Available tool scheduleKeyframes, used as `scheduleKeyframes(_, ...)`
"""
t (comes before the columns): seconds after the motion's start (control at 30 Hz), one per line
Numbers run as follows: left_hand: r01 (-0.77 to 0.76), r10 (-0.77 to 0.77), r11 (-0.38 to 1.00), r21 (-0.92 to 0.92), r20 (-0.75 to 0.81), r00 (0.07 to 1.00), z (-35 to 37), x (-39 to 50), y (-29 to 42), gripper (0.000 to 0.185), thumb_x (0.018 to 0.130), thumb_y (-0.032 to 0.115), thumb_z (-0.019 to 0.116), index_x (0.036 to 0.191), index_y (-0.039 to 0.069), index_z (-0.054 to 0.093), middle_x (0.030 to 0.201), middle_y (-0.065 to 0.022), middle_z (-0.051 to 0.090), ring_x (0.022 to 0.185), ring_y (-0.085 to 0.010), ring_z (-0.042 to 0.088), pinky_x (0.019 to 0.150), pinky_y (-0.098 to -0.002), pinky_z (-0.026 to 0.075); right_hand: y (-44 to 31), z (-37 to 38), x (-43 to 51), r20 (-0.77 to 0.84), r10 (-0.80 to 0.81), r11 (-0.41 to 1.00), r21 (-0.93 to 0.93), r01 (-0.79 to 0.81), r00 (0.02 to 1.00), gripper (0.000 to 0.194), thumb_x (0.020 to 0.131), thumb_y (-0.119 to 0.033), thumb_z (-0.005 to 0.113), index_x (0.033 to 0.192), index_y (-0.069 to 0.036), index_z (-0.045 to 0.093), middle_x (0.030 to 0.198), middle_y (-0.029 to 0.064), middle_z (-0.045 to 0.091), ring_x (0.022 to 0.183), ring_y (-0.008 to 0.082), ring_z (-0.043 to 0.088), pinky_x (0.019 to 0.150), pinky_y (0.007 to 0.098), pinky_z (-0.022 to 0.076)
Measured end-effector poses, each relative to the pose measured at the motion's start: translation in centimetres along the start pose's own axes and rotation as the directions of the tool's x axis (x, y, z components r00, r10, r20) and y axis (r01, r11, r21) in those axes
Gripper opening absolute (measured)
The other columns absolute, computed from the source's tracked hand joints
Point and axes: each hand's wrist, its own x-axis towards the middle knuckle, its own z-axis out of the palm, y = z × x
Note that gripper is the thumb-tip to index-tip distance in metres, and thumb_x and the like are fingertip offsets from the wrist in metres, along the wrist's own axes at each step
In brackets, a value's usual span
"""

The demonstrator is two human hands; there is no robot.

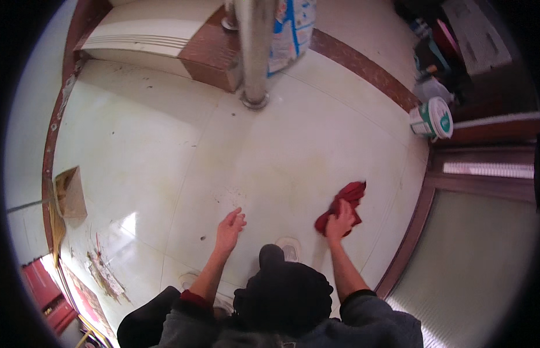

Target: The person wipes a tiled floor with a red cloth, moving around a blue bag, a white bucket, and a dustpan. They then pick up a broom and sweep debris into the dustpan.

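My right hand [341,221] is closed around a crumpled dark red cloth [352,192], held out to the right above the tiled floor [270,148]. Folds of the cloth stick out past the fingers on both sides. My left hand [229,227] is held over the floor with nothing in it, its fingers loosely bent and partly apart. Small dark specks [230,195] are scattered on the tiles just beyond it. One light-coloured shoe [289,250] shows between my arms.
A metal post [255,56] stands ahead beside a stone step [213,65] and a blue-and-white bag [292,35]. A lidded tub [432,118] and a glass-panelled door [465,256] are at right. At left are a dustpan-like scoop [73,198] and a debris patch [104,276].
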Motion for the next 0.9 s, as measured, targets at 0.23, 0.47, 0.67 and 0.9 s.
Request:
scheduleKeyframes(0.23, -0.075, 0.083, 0.994, 0.077, -0.108, 0.991, -1.0, -1.0, -0.8, 0.044, 0.094, 0.024, 0.061, 0.131, 0.0, 0.059, 0.101, -0.0133, 0.072, 0.091, -0.0144, 0.067, 0.083, -0.028, 0.051, -15.0, 7.1, 6.0, 0.283, -0.509, 0.842, -0.035, 0.539, 0.813, 0.052, 0.079, -0.013, 0.06, 0.13, -0.022, 0.056, 0.137, 0.0019, 0.051, 0.125, 0.0339, 0.042, 0.096, 0.0588, 0.0336)
scheduleKeyframes(0.47, 0.0, -0.005, 1.0, -0.013, -0.348, 0.937, -2.9, -2.0, -1.2, 0.038, 0.095, 0.022, 0.06, 0.126, 0.002, 0.063, 0.102, -0.0145, 0.073, 0.088, -0.0207, 0.069, 0.084, -0.0319, 0.052, -25.2, 11.3, 11.4, 0.255, -0.506, 0.847, -0.032, 0.53, 0.824, 0.047, 0.079, -0.014, 0.06, 0.127, -0.014, 0.059, 0.134, 0.0067, 0.055, 0.119, 0.0396, 0.047, 0.093, 0.0561, 0.042)
scheduleKeyframes(0.67, -0.016, 0.027, 0.999, 0.038, -0.326, 0.945, -2.1, -4.4, -3.3, 0.035, 0.094, 0.025, 0.06, 0.121, 0.004, 0.067, 0.095, -0.0181, 0.072, 0.086, -0.0233, 0.07, 0.081, -0.0333, 0.053, -36.4, 12.3, 11.9, 0.047, -0.862, 0.452, 0.521, 0.724, 0.505, 0.034, 0.074, -0.002, 0.062, 0.103, -0.018, 0.07, 0.108, 0.0007, 0.068, 0.106, 0.0303, 0.059, 0.092, 0.0435, 0.0466)
scheduleKeyframes(0.9, 0.074, -0.037, 0.995, 0.073, -0.412, 0.911, -3.0, -6.0, -4.5, 0.034, 0.095, 0.021, 0.061, 0.122, 0.0, 0.065, 0.096, -0.0127, 0.073, 0.086, -0.0159, 0.07, 0.078, -0.0289, 0.053, -38.4, 14.4, 11.9, 0.428, -0.698, 0.702, 0.251, 0.667, 0.574, 0.038, 0.074, -0.007, 0.062, 0.111, -0.018, 0.064, 0.122, 0.0024, 0.061, 0.118, 0.034, 0.052, 0.096, 0.0547, 0.0411)
